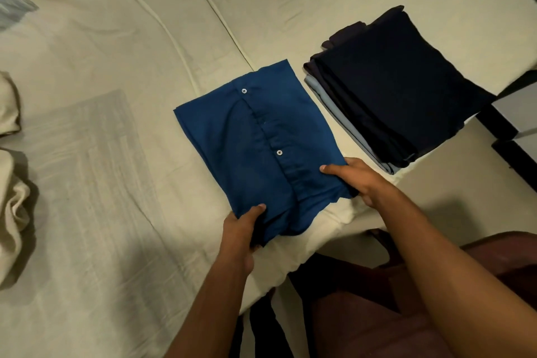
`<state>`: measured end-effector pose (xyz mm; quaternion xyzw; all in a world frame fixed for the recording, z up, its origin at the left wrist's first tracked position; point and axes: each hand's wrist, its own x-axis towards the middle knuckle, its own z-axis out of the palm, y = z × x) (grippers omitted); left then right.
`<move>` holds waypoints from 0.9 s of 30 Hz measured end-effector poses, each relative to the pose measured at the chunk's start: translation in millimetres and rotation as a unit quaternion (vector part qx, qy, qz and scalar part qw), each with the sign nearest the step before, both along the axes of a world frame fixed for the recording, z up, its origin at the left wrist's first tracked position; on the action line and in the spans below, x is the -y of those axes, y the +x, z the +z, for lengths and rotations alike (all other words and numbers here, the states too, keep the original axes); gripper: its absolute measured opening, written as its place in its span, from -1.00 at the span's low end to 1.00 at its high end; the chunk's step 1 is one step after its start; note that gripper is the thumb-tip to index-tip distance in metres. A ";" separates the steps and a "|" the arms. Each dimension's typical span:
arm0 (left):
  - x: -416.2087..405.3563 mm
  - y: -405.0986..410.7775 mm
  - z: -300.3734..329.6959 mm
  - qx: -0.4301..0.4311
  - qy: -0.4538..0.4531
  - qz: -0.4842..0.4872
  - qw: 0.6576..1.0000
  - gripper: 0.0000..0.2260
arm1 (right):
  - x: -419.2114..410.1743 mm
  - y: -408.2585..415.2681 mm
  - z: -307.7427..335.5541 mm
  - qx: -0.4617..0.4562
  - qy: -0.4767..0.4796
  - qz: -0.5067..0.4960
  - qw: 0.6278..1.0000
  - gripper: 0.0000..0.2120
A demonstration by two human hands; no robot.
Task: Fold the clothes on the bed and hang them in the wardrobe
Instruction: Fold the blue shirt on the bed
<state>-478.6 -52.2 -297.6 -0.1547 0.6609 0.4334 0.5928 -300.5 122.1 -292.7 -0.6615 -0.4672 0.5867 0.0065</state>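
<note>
Two hands, left hand (242, 231), right hand (356, 179), gripping blue shirt (255, 142)

From my feed the bed (116, 212) has a wrinkly cream sheet, with a folded blue shirt (255, 148) near the edge, a stack of dark folded clothes (392, 87) just beside it, and crumpled cream fabric (11, 206) far left.

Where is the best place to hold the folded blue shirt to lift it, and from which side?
Grip the blue shirt at the two near corners, coming from the bed's near edge, as the left hand and right hand do. The near edge overhangs slightly, so fingers can probably slide underneath.
</note>
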 end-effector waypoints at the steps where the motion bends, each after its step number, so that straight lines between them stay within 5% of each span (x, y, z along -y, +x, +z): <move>1: -0.9 -1.5 0.9 0.025 0.005 -0.008 1.000 -0.63 | 0.2 1.7 0.1 -0.013 -0.002 -0.017 1.000 -0.84; 10: 2.4 -4.7 13.0 0.060 0.101 0.065 0.991 -0.66 | 5.5 -1.2 17.3 -0.151 -0.071 -0.185 0.968 -0.84; 15: 0.2 -3.1 10.5 0.026 0.080 0.104 0.991 -0.60 | 9.5 -6.5 15.7 -0.151 -0.074 -0.210 0.963 -0.69; 21: 1.1 1.9 11.3 0.105 0.080 0.108 0.985 -0.69 | 20.4 -2.5 13.1 -0.136 -0.114 -0.223 0.958 -0.60; 27: -0.2 -15.3 39.2 0.089 0.131 0.088 0.983 -0.74 | 23.9 -12.4 42.8 -0.193 -0.038 -0.248 0.949 -0.58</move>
